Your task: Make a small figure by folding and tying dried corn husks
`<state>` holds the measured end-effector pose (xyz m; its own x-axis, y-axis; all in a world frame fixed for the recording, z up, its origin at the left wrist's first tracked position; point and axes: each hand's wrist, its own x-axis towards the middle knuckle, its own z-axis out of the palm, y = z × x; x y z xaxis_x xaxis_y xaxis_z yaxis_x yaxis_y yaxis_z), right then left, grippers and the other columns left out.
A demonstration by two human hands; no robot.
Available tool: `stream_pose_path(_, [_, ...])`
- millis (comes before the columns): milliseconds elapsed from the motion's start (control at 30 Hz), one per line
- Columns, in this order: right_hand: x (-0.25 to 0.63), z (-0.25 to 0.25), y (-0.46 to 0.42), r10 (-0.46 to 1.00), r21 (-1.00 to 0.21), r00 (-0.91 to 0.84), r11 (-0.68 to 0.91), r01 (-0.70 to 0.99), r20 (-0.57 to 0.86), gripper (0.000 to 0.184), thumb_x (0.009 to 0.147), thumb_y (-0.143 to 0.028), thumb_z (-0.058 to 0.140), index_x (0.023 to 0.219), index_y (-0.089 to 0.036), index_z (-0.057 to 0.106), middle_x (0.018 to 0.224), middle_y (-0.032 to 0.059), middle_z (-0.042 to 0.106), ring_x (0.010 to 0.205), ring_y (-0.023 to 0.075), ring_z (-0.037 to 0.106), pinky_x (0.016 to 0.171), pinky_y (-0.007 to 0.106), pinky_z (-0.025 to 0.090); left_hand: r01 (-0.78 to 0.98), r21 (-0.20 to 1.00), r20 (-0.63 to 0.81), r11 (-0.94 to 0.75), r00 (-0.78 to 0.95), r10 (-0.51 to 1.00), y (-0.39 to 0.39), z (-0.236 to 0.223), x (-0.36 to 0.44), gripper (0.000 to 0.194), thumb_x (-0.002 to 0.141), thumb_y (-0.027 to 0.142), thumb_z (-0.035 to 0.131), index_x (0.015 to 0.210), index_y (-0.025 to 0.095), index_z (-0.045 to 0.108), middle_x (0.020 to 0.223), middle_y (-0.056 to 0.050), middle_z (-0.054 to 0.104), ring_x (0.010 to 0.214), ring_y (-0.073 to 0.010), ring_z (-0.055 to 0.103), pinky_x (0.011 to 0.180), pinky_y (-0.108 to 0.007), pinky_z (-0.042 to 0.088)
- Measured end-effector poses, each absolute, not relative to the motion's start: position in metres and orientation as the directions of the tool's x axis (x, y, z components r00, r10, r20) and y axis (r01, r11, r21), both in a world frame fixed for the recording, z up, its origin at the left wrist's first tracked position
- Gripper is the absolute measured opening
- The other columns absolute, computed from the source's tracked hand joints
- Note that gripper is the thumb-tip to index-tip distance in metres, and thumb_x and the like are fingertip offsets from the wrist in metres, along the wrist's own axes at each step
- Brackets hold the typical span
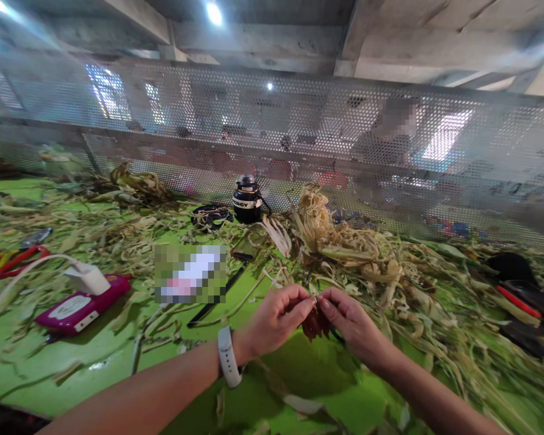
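My left hand (283, 317), with a white watch (229, 357) at the wrist, is closed in a pinch. Opposite it, fingertips nearly meeting, my right hand (351, 320) pinches too. Between and below them hangs a small dark red, petal-like piece (315, 325), partly covered by the fingers; its exact kind cannot be made out. Both hands are above the green tabletop (308, 368). Just beyond them lies a heap of pale dried husks and leaf strips (367, 248), with a tied bundle of husks (312, 220) standing up in it.
Left of my hands lie a blurred-out phone (193, 275) with a cable, a black strap (217, 296) and a magenta power strip (84, 305) with a white plug (87, 279). Scissors (22, 261) are farther left. A black bottle (247, 200) stands before the perforated metal screen (254, 121).
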<state>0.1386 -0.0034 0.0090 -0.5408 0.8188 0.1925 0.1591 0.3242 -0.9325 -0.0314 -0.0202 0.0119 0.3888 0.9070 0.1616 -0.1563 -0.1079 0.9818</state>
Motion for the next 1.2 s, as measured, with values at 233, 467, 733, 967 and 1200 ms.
stream_pose_path(233, [0.146, 0.005, 0.003, 0.513, -0.151, -0.699, 0.845, 0.512, 0.498, 0.027, 0.096, -0.017, 0.029, 0.076, -0.018, 0.047, 0.067, 0.0026, 0.052, 0.057, 0.0138, 0.045, 0.054, 0.025, 0.037, -0.201, 0.979, 0.119, -0.026, 0.465, 0.877, -0.018, 0.018, -0.041, 0.023, 0.084, 0.035, 0.053, 0.079, 0.014, 0.058, 0.070, -0.004, 0.065, 0.066, -0.0150, 0.062, 0.066, -0.028, 0.048])
stream_pose_path(467, [0.145, 0.005, 0.002, 0.435, 0.057, -0.721, 0.835, 0.547, 0.540, 0.025, 0.097, -0.020, 0.033, 0.079, -0.016, 0.049, 0.068, 0.0033, 0.055, 0.060, 0.0153, 0.047, 0.056, 0.026, 0.035, 0.025, 0.972, 0.222, -0.235, 0.239, 0.945, -0.005, 0.020, -0.049, 0.027, 0.082, 0.039, 0.054, 0.081, 0.016, 0.067, 0.062, -0.001, 0.058, 0.059, -0.0134, 0.053, 0.057, -0.025, 0.041])
stream_pose_path(733, [0.150, 0.000, 0.002, 0.416, 0.182, -0.760, 0.807, 0.562, 0.500, 0.025, 0.097, -0.020, 0.036, 0.080, -0.015, 0.053, 0.068, 0.0031, 0.056, 0.058, 0.0155, 0.046, 0.056, 0.029, 0.030, 0.408, 0.774, 0.318, -0.485, 0.412, 0.854, -0.001, 0.002, -0.048, 0.030, 0.084, 0.041, 0.053, 0.083, 0.018, 0.073, 0.077, -0.005, 0.064, 0.075, -0.0176, 0.056, 0.069, -0.027, 0.042])
stream_pose_path(967, [0.148, 0.001, -0.001, 0.322, 0.299, -0.857, 0.838, 0.456, 0.403, 0.030, 0.097, -0.015, 0.030, 0.079, -0.014, 0.054, 0.072, 0.0050, 0.057, 0.063, 0.0171, 0.047, 0.059, 0.031, 0.031, 0.452, 0.819, 0.057, -0.353, 0.549, 0.834, 0.000, 0.014, -0.053, 0.026, 0.082, 0.035, 0.055, 0.085, 0.014, 0.070, 0.078, -0.002, 0.066, 0.071, -0.0140, 0.054, 0.065, -0.022, 0.040])
stream_pose_path(1200, [0.147, 0.008, -0.006, 0.249, 0.305, -0.867, 0.864, 0.399, 0.431, 0.033, 0.097, -0.015, 0.027, 0.081, -0.014, 0.056, 0.075, 0.0071, 0.061, 0.066, 0.0171, 0.051, 0.061, 0.031, 0.035, 0.310, 0.950, -0.220, 0.018, 0.631, 0.744, 0.001, 0.016, -0.060, 0.034, 0.075, 0.049, 0.061, 0.079, 0.015, 0.064, 0.065, 0.001, 0.057, 0.057, -0.0101, 0.050, 0.051, -0.020, 0.038])
